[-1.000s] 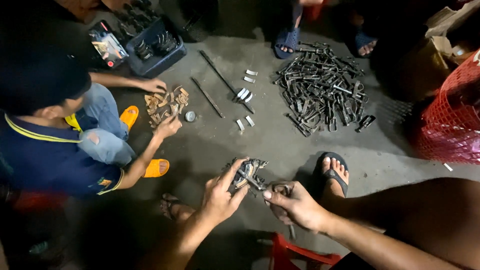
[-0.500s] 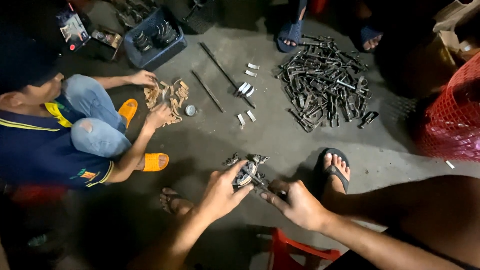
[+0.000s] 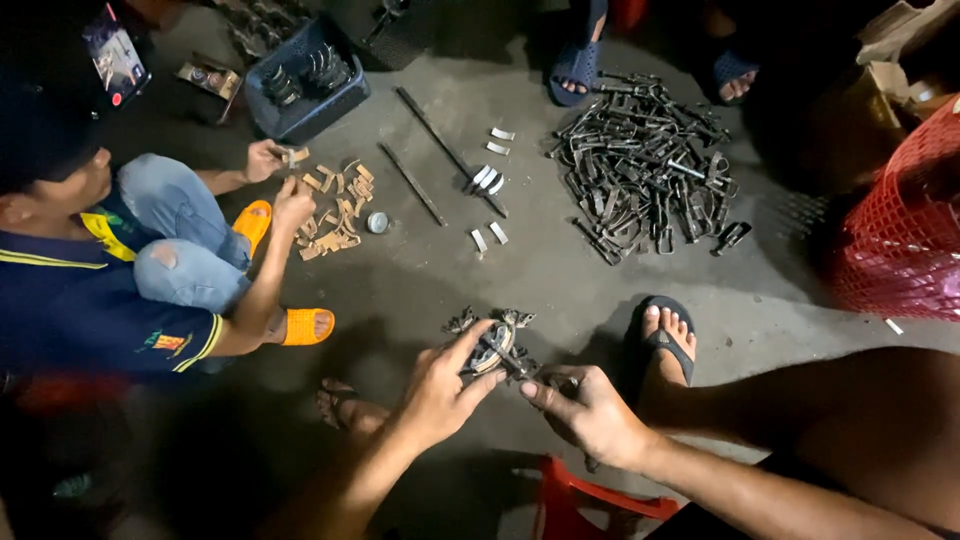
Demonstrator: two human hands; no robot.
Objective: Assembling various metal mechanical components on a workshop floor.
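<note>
My left hand (image 3: 440,390) grips a small metal assembly (image 3: 495,345) of dark, ornate linked pieces, held low over the concrete floor (image 3: 560,270). My right hand (image 3: 590,412) pinches the same assembly from its right side with thumb and fingers. My right foot in a black sandal (image 3: 665,335) rests just right of the hands. Whether a small tool sits in my right hand is hidden by the fingers.
A crouching person in a dark blue shirt (image 3: 90,300) sorts small tan metal parts (image 3: 335,215) at the left. A heap of dark metal pieces (image 3: 645,165) lies at the back right, beside two metal rods (image 3: 450,150), a blue bin (image 3: 305,85) and a red basket (image 3: 900,220).
The view has tilted and shifted slightly. My hands keep hold of the metal assembly, a little closer together. The crouching person's hands moved among the tan parts.
</note>
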